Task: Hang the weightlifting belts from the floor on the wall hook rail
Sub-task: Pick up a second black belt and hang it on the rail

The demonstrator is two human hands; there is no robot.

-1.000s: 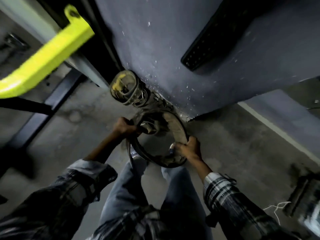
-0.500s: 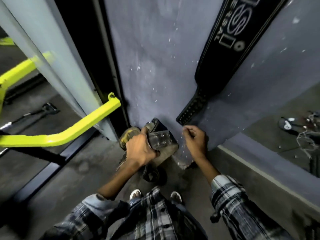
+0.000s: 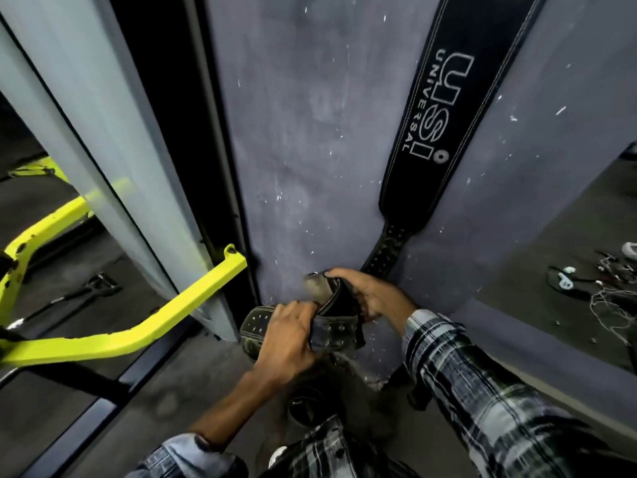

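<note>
Across the centre of the frame, from top to lower middle, stands a grey-blue painted wall (image 3: 303,132) flecked with white specks. To its left runs a pale grey upright column (image 3: 103,132) edged by a dark strip. At the upper right, a long black leather weightlifting belt printed with white "USI UNIVERSAL" lettering (image 3: 444,108) hangs flat against the wall, its narrow perforated tail reaching down toward the hands; the hook that bears it lies outside the view. At the lower left, a bright yellow-green bent metal bar (image 3: 165,305) slants down from the column over the dark grey concrete floor (image 3: 144,408). Sleeves of a black-and-white plaid shirt (image 3: 482,391) fill the bottom right. At lower centre, a worn dark coiled leather belt with rows of punched holes (image 3: 331,326) is held off the floor, in front of the wall's base. The left hand (image 3: 286,339) grips the coil from the front, fingers curled over its upper edge. The right hand (image 3: 368,291) grips the coil's upper end, fingers wrapped around it. At the right edge, a tangle of white cords (image 3: 606,298) lies on the floor.
</note>
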